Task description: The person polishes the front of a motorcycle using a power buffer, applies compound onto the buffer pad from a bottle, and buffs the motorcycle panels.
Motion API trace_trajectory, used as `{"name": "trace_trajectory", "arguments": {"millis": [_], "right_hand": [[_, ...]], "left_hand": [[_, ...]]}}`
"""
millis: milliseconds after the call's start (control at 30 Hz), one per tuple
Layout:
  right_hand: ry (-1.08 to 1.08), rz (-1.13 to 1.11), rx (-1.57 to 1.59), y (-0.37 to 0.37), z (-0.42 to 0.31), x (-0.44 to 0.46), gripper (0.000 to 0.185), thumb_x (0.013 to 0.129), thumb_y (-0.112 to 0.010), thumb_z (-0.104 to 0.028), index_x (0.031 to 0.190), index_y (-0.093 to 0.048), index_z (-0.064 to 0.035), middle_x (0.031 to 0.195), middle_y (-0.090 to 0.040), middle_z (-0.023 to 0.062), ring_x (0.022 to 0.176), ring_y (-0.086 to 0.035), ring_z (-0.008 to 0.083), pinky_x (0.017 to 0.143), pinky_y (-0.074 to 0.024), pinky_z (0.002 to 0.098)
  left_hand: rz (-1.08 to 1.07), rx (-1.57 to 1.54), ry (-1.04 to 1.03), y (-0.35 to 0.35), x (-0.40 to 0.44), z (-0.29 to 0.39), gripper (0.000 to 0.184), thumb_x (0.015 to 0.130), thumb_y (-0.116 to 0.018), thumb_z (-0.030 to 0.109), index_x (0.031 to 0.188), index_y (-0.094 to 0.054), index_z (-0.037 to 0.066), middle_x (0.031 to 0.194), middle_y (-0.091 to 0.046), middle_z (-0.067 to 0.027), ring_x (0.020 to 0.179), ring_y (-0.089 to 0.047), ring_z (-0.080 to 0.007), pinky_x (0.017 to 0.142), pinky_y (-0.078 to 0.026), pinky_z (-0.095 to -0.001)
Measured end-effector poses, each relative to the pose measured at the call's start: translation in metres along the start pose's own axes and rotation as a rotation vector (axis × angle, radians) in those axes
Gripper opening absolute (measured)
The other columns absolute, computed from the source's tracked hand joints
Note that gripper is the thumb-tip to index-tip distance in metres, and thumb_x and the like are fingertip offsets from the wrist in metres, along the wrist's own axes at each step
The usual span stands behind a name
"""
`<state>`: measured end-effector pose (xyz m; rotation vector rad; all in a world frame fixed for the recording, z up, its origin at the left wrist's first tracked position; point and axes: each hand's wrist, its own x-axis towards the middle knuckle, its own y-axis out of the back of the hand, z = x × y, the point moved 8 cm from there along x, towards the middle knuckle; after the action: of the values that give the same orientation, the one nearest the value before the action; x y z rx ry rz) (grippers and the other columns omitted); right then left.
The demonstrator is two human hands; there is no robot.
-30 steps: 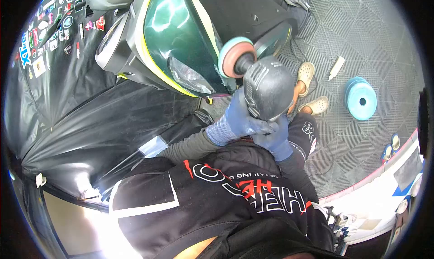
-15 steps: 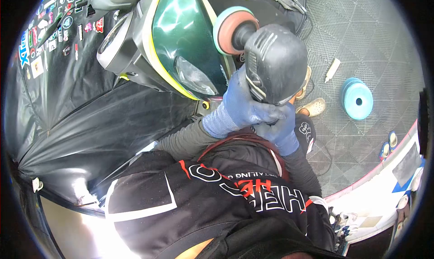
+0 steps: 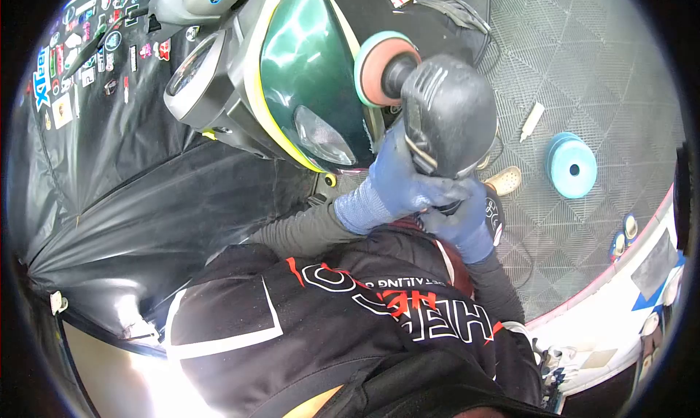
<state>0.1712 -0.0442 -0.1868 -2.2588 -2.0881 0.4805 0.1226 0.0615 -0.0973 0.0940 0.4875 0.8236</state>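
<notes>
Both of my gloved hands grip a black power polisher [image 3: 456,119]. My left hand [image 3: 412,181], in a blue glove, is closed around it just below its head. My right hand [image 3: 470,221], also blue-gloved, is wrapped around the lower handle part. An orange and teal foam pad [image 3: 380,71] on the polisher faces the glossy dark green front panel [image 3: 310,60] of a scooter. The pad is close to the panel's right edge; I cannot tell whether it touches. A clear lamp lens [image 3: 323,135] sits low in that panel.
A black sheet [image 3: 182,214] with stickers hangs on the left. On the grey tiled floor [image 3: 590,75] are a white bottle [image 3: 533,121] and a light-blue round object with a central hole [image 3: 572,166]. My clog [image 3: 504,181] shows below the polisher. A dark cloth [image 3: 441,11] lies at the top.
The view has shifted a little, so the scooter appears farther right and lower. The polisher and both hands sit slightly lower in the frame; the grip is unchanged.
</notes>
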Motion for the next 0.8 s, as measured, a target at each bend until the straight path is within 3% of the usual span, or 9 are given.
{"name": "trace_trajectory", "arguments": {"millis": [33,100,200,333,500,600,700,767,800], "right_hand": [[0.003,-0.001,-0.001,0.002,-0.015,0.006,0.059,0.065,-0.078,-0.014,0.116,-0.054,0.0030,0.103,-0.067,0.0138,0.092,-0.068,0.0255,0.084,-0.0524,0.0339],[0.017,0.098,0.351,0.019,-0.047,0.017,0.052,0.068,-0.076,-0.011,0.114,-0.056,0.0024,0.102,-0.068,0.0124,0.092,-0.067,0.0200,0.084,-0.0523,0.0315],[-0.016,0.047,0.383,0.020,-0.038,0.025,0.054,0.070,-0.074,-0.010,0.118,-0.054,0.0031,0.101,-0.068,0.0103,0.093,-0.067,0.0166,0.084,-0.0523,0.0305],[-0.090,-0.012,0.242,0.019,-0.043,0.019,0.061,0.069,-0.074,-0.010,0.123,-0.050,0.0045,0.102,-0.067,0.0101,0.093,-0.066,0.0158,0.084,-0.0522,0.0305],[-0.103,0.027,0.345,-0.002,-0.009,-0.012,0.065,0.067,-0.076,-0.011,0.125,-0.050,0.0053,0.106,-0.067,0.0121,0.095,-0.066,0.0191,0.087,-0.0521,0.0321],[0.058,0.028,0.054,-0.005,-0.006,-0.016,0.069,0.066,-0.078,-0.017,0.125,-0.050,0.0044,0.105,-0.066,0.0156,0.094,-0.067,0.0257,0.085,-0.0524,0.0345],[-0.039,0.079,0.076,0.011,-0.030,0.002,0.069,0.066,-0.079,-0.020,0.124,-0.051,0.0037,0.102,-0.067,0.0147,0.089,-0.068,0.0280,0.083,-0.0529,0.0346],[0.018,0.102,0.067,0.017,-0.034,0.014,0.061,0.068,-0.078,-0.017,0.120,-0.054,0.0031,0.099,-0.067,0.0118,0.086,-0.068,0.0245,0.081,-0.0530,0.0331],[0.049,0.069,0.147,0.018,-0.045,0.021,0.056,0.069,-0.077,-0.015,0.117,-0.055,0.0029,0.099,-0.068,0.0110,0.086,-0.067,0.0218,0.081,-0.0528,0.0320]], "left_hand": [[0.049,-0.008,-0.012,0.002,0.004,0.009,0.086,0.064,-0.093,0.020,0.133,-0.046,-0.002,0.118,-0.064,-0.0100,0.103,-0.063,-0.0171,0.091,-0.052,-0.0336],[0.062,-0.054,0.002,0.003,0.011,0.018,0.075,0.067,-0.091,0.018,0.127,-0.050,-0.002,0.115,-0.065,-0.0101,0.100,-0.065,-0.0171,0.088,-0.053,-0.0336],[0.105,0.085,-0.008,0.009,0.020,0.018,0.065,0.068,-0.091,0.017,0.119,-0.057,-0.002,0.103,-0.068,-0.0089,0.093,-0.066,-0.0164,0.085,-0.054,-0.0325],[0.066,0.113,0.014,0.008,0.013,0.005,0.076,0.066,-0.093,0.020,0.126,-0.051,-0.002,0.111,-0.066,-0.0096,0.099,-0.064,-0.0169,0.089,-0.052,-0.0331],[0.050,0.009,0.023,-0.005,-0.014,-0.002,0.107,0.062,-0.096,0.031,0.142,-0.033,-0.001,0.127,-0.057,-0.0114,0.114,-0.058,-0.0200,0.100,-0.046,-0.0373],[-0.008,-0.003,0.069,-0.002,-0.013,-0.009,0.106,0.061,-0.096,0.034,0.140,-0.035,-0.001,0.126,-0.057,-0.0122,0.114,-0.058,-0.0211,0.100,-0.046,-0.0385],[0.025,0.063,-0.005,0.003,-0.001,0.009,0.099,0.062,-0.095,0.032,0.136,-0.039,-0.002,0.124,-0.059,-0.0119,0.113,-0.059,-0.0200,0.099,-0.047,-0.0375],[0.061,-0.057,0.027,0.008,0.010,0.010,0.095,0.062,-0.095,0.031,0.133,-0.042,-0.003,0.122,-0.060,-0.0116,0.111,-0.060,-0.0189,0.096,-0.049,-0.0361],[0.072,0.130,-0.086,0.012,0.015,0.018,0.090,0.064,-0.094,0.029,0.131,-0.043,-0.004,0.120,-0.062,-0.0114,0.107,-0.062,-0.0182,0.092,-0.051,-0.0343]]}}
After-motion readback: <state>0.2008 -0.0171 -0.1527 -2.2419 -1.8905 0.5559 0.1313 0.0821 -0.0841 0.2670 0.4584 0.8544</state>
